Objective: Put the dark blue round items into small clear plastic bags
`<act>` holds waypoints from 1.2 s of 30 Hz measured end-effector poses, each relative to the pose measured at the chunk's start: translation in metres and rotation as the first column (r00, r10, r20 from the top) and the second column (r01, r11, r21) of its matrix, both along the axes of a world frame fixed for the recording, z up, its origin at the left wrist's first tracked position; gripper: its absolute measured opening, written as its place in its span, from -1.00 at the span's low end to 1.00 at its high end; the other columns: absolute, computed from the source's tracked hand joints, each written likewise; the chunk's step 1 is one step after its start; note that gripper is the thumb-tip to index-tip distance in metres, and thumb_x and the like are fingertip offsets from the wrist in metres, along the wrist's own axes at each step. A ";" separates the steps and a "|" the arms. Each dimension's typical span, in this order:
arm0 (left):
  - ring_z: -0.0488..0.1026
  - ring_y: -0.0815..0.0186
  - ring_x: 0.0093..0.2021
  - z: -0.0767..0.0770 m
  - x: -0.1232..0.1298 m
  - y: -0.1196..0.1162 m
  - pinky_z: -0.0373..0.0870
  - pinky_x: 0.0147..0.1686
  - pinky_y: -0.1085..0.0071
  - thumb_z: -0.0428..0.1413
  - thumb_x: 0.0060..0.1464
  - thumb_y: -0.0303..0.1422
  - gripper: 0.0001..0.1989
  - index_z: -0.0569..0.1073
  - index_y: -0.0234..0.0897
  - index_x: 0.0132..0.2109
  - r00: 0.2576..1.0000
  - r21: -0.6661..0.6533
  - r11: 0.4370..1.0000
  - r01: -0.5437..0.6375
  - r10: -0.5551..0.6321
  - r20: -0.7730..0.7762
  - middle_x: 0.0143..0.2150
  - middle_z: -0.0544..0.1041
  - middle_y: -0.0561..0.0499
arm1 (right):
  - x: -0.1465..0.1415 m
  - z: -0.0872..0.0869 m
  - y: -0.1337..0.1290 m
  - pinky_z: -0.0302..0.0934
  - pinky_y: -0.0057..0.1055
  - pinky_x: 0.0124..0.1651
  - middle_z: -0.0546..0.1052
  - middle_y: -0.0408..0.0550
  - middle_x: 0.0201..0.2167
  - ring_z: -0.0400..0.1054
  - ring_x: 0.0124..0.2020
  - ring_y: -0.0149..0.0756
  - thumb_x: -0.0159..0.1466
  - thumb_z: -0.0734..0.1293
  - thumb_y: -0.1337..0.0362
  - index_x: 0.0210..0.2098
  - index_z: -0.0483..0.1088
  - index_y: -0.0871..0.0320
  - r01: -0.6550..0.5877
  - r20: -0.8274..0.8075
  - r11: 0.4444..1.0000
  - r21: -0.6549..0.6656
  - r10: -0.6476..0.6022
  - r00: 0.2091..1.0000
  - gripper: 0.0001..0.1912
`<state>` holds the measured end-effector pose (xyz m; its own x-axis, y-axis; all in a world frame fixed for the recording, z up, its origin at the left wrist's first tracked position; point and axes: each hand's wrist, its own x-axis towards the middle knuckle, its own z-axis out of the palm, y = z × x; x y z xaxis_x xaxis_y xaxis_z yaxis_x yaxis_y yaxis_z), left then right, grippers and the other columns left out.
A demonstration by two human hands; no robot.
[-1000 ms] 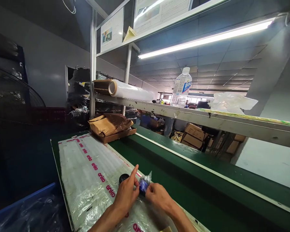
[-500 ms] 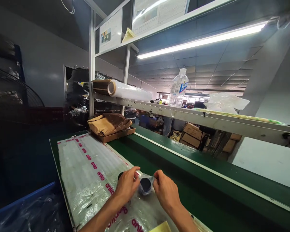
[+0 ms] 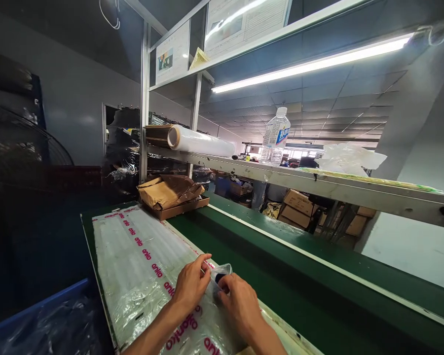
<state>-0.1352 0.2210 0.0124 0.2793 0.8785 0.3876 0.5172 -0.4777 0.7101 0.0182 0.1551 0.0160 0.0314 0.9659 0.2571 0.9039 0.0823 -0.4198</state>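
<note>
Low in the centre of the frame, the left hand (image 3: 191, 284) and right hand (image 3: 239, 304) pinch a small crinkled clear bag (image 3: 219, 274) with a dark round piece inside, each grip closed on its thin film. Beneath them a glossy plastic sheet (image 3: 140, 266) printed with pink lettering covers the green desk (image 3: 251, 256). A smooth stretch-film roll (image 3: 202, 141) lies on the metal shelf (image 3: 318, 183) at upper centre.

Your left hand (image 3: 190, 286) and right hand (image 3: 239, 303) pinch a small clear bag (image 3: 219, 276) with something dark inside, over the printed plastic sheet (image 3: 140, 256) beside the green belt (image 3: 281, 281).
</note>
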 end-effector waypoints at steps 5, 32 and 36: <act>0.53 0.25 -0.29 -0.008 0.000 0.001 0.40 -0.23 0.39 -0.02 0.17 -0.44 -0.60 0.43 -0.31 0.14 0.997 0.000 0.999 0.046 -0.046 0.062 -0.30 0.58 0.03 | 0.014 0.013 -0.003 0.12 -0.49 -0.40 0.59 -0.22 -0.46 0.48 -0.39 -0.28 0.10 0.43 0.44 -0.46 0.50 0.08 0.053 -0.115 0.998 -0.025 -0.055 0.992 -0.87; 0.59 0.14 -0.11 -0.016 0.035 -0.020 0.45 0.00 0.21 0.22 0.04 -0.57 -0.39 0.45 -0.10 0.23 0.997 -0.068 0.996 0.064 -0.061 0.039 -0.17 0.68 0.03 | 0.062 -0.001 -0.050 0.37 -0.12 -0.01 0.42 0.03 0.21 0.41 0.10 0.00 0.28 0.27 0.08 -0.33 0.44 -0.04 0.001 -0.230 0.995 0.100 0.022 0.973 -0.84; 0.61 0.24 -0.21 0.013 0.025 0.000 0.47 -0.12 0.36 0.21 0.07 -0.55 -0.44 0.46 -0.12 0.22 0.998 -0.001 1.000 0.001 -0.001 0.069 -0.25 0.67 0.11 | 0.093 0.009 -0.080 0.42 -0.16 -0.03 0.45 0.02 0.19 0.39 0.16 0.01 0.28 0.28 -0.04 -0.37 0.48 -0.07 0.069 -0.261 0.993 0.093 -0.042 0.964 -0.74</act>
<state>-0.1104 0.2207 0.0255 0.2532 0.8787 0.4048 0.4666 -0.4775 0.7445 0.1113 0.0749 0.0250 0.1621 0.9305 0.3286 0.7702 0.0888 -0.6316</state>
